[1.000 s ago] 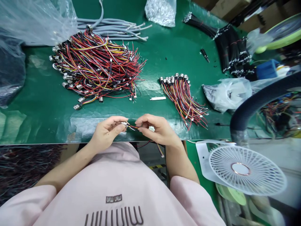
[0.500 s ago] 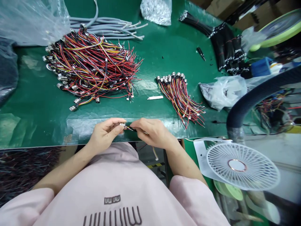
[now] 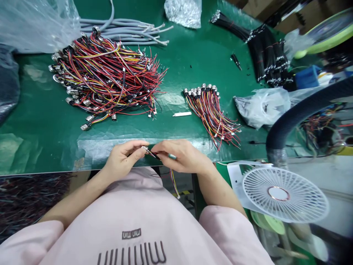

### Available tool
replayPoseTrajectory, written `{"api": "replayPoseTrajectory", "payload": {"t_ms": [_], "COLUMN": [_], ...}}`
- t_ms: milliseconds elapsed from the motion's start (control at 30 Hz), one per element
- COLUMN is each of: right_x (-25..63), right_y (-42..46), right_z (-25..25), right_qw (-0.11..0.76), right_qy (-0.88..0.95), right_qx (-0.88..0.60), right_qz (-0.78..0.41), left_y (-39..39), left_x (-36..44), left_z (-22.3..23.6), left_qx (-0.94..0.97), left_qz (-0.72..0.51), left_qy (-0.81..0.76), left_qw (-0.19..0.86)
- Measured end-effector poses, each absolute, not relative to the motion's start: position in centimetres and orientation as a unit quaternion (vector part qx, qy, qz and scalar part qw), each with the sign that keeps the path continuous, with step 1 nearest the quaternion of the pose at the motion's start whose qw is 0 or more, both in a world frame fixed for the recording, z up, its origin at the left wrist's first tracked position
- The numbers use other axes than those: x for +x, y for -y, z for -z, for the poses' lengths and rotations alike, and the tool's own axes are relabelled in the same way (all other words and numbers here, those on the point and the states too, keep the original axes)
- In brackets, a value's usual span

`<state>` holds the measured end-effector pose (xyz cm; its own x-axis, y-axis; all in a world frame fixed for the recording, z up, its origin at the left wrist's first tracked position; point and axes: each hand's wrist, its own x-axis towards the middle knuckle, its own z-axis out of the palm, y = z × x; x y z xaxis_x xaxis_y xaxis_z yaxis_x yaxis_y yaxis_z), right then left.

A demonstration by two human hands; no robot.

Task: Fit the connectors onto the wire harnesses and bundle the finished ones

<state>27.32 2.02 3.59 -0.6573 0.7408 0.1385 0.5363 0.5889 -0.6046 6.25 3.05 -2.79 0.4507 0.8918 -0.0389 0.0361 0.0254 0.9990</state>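
Between thumb and fingers, my left hand (image 3: 124, 157) pinches a small silver metal connector (image 3: 145, 148) over the table's near edge. Wires run from that connector to my right hand (image 3: 180, 156), whose closed fingers grip them together with a black piece that looks like a sleeve (image 3: 154, 156). Below the right hand, the loose wire ends (image 3: 173, 183) dangle past the edge, yellow and dark, tipped with a small white plug. My right fingers partly hide the sleeve.
A large heap of connector wires (image 3: 116, 73) lies at left, a smaller bundle (image 3: 213, 114) at right. Between them is a white pen-like stick (image 3: 182, 114). A white fan (image 3: 285, 195) and a black flexible hose (image 3: 286, 117) stand at right. Grey cables (image 3: 124, 29) lie behind.
My right hand moved in closer to the connector, and a black piece now shows on the wires by its fingertips. The dangling wire ends swung left. The whole view shifted slightly.
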Motion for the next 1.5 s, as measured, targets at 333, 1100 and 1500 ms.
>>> {"api": "replayPoseTrajectory", "payload": {"t_ms": [333, 1100, 1500], "right_x": [26.8, 27.7, 26.8], "right_y": [-2.0, -1.0, -1.1], "right_z": [-3.3, -2.6, -2.3], "right_qw": [0.19, 0.207, 0.274], "right_qy": [0.861, 0.846, 0.769], "right_qx": [-0.382, -0.452, -0.504], "right_qz": [-0.276, -0.192, -0.282], "left_y": [-3.1, -3.0, -3.1], "left_x": [6.1, 6.5, 6.6], "left_z": [2.8, 2.4, 2.5], "left_qx": [0.616, 0.578, 0.576], "left_qz": [-0.343, -0.387, -0.387], "left_qy": [-0.381, -0.419, -0.414], "left_qw": [0.599, 0.583, 0.589]}}
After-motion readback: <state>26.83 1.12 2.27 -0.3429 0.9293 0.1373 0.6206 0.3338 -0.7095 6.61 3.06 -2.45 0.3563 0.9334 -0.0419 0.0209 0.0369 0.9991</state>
